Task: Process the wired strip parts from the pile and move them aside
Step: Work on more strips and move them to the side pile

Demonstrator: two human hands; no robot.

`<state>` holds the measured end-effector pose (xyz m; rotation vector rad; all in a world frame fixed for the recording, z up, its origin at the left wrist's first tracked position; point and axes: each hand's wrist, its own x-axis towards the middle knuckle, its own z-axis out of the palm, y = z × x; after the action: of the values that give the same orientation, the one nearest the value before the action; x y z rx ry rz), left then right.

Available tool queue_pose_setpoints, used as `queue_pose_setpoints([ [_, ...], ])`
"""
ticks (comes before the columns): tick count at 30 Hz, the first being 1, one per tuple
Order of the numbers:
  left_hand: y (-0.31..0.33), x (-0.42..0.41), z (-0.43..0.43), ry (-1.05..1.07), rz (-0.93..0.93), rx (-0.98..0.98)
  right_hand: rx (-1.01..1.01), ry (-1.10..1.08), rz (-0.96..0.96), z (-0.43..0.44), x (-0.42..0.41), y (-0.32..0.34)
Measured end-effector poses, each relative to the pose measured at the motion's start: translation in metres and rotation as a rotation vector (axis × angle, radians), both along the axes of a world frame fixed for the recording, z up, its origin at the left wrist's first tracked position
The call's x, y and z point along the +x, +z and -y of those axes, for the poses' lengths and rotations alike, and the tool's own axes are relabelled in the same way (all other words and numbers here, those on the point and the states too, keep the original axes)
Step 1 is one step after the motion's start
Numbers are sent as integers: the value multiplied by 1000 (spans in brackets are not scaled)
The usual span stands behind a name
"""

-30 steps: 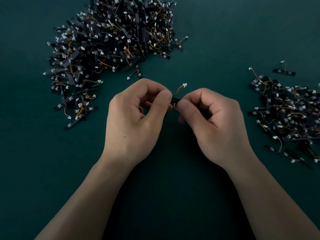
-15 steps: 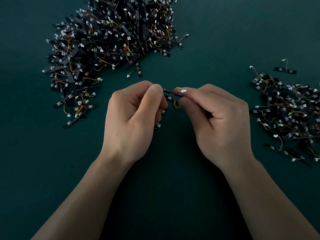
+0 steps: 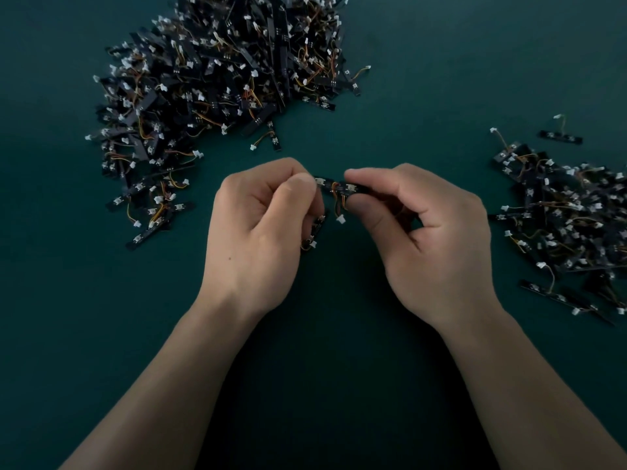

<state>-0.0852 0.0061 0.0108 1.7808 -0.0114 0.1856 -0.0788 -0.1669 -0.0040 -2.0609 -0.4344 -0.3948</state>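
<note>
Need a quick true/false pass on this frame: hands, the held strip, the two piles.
1. The left hand and the right hand both pinch one strip part between them. True.
2. The heap on the person's right is the bigger one. False: the larger pile is at upper left; the smaller pile is on the right.
3. A white connector hangs on its wire below the strip part. True.
4. The right hand is open and holds nothing. False: its thumb and fingers pinch the strip part.
5. A single strip lies apart, just beyond the smaller pile. True.
</note>
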Motion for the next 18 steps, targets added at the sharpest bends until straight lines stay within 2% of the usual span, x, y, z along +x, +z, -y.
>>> queue_pose_setpoints([
  [3, -1, 0, 1, 9, 3, 70, 25, 28, -36, 0, -1, 1],
  [8, 1, -1, 2, -27, 31, 171, 195, 66, -170, 1, -4, 1],
  [18, 1, -3, 6, -23, 77, 250, 220, 60, -298, 2, 1, 2],
])
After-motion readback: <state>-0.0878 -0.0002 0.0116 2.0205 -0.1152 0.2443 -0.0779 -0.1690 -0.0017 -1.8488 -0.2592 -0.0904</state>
